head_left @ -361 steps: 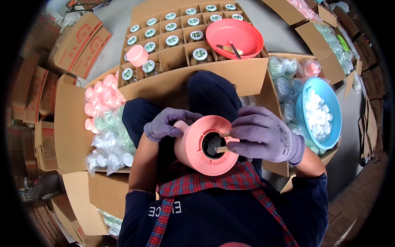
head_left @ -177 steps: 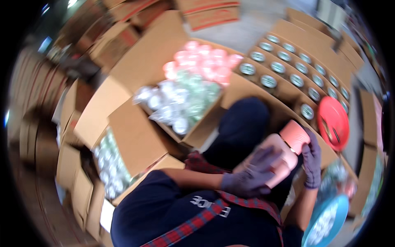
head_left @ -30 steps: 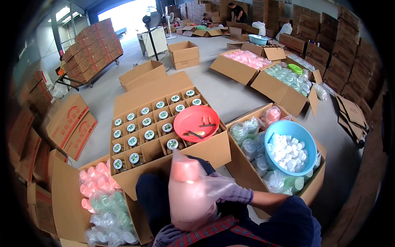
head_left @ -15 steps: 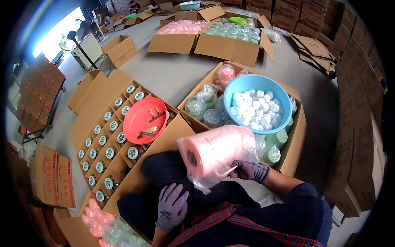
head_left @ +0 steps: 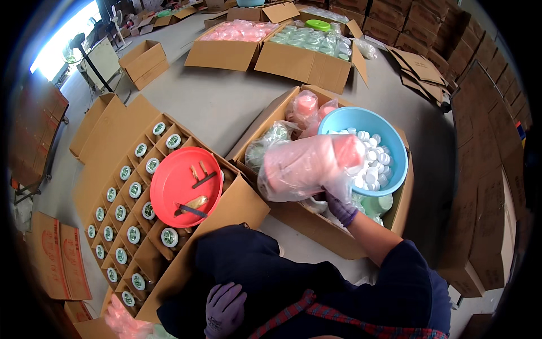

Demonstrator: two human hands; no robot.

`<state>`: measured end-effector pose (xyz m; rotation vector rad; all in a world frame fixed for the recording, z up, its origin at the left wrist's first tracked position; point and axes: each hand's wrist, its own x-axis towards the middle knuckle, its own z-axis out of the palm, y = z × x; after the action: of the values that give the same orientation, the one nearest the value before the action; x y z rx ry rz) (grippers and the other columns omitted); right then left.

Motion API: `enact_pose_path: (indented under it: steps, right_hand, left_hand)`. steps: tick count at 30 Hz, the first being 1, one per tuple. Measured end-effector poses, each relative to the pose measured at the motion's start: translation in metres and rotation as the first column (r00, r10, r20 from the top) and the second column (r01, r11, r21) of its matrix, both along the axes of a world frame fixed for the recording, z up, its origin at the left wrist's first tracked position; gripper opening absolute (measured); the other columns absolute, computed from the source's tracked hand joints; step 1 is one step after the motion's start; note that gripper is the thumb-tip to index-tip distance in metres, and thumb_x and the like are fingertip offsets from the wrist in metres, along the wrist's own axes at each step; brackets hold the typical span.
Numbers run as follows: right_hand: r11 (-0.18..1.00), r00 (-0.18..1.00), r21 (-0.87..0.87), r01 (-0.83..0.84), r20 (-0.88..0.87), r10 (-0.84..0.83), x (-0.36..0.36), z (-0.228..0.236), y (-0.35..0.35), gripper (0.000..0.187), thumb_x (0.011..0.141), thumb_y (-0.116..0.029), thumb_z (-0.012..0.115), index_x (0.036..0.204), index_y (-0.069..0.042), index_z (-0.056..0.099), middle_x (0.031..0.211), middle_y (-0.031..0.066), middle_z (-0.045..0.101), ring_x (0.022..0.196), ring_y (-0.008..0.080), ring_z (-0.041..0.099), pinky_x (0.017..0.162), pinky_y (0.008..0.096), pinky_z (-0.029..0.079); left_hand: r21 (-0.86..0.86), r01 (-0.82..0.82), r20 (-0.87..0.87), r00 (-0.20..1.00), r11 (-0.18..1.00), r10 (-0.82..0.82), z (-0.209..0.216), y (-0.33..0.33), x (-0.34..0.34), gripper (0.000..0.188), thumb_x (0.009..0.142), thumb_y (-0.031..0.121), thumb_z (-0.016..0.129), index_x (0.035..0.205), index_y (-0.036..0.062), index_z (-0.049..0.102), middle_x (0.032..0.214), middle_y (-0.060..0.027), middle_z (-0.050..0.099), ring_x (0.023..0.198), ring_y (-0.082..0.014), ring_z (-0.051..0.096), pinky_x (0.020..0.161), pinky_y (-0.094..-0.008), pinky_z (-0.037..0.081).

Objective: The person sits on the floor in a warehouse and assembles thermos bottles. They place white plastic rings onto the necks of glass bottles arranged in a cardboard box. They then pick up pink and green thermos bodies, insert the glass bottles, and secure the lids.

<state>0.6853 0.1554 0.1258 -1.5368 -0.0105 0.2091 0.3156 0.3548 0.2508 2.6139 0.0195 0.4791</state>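
Observation:
My right hand, in a grey-purple glove, grips a pink cylindrical bundle in a clear plastic bag. It holds the bundle up over the open carton on the right, partly in front of a light blue basin of white caps. Bagged pink pieces and bagged green pieces lie in that carton around the basin. My left hand, gloved too, rests on my dark clothing at the lower middle, its fingers stretched out and holding nothing.
At left, a divided carton holds several white-lidded jars. A red basin with small tools sits on it. Two open cartons of pink bags and green bags stand ahead; stacked cartons line the right.
My right hand has raised the pink bundle and carried it away from my lap, over the right carton. My left hand stays on my clothing. The whole view has shifted slightly.

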Motion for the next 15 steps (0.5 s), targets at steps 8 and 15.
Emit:
enact_pose_path:
  steps: [8, 15]
  right_hand:
    - [0.897, 0.919, 0.199, 0.394, -0.101, -0.381, 0.013, 0.058, -0.043, 0.038, 0.084, -0.013, 0.067, 0.116, 0.002, 0.053, 0.09, 0.0149, 0.065, 0.07, 0.0254, 0.069, 0.048, 0.0367, 0.059]
    - [0.899, 0.925, 0.227, 0.376, -0.03, -0.379, 0.137, 0.034, 0.035, 0.035, 0.084, -0.016, 0.067, 0.113, 0.0, 0.055, 0.093, 0.0153, 0.065, 0.073, 0.027, 0.069, 0.055, 0.0386, 0.06]
  left_hand:
    - [-0.158, -0.147, 0.102, 0.981, 0.976, 0.164, 0.002, 0.033, -0.011, 0.019, 0.082, 0.0, 0.062, 0.1, -0.0019, 0.068, 0.107, -0.0195, 0.067, 0.102, -0.0368, 0.064, 0.095, -0.0474, 0.049]
    - [-0.331, -0.449, 0.031, 0.874, 0.83, 0.486, -0.013, 0.059, -0.028, 0.022, 0.087, -0.005, 0.057, 0.107, -0.0071, 0.066, 0.108, -0.0207, 0.068, 0.1, -0.0335, 0.066, 0.091, -0.0383, 0.051]
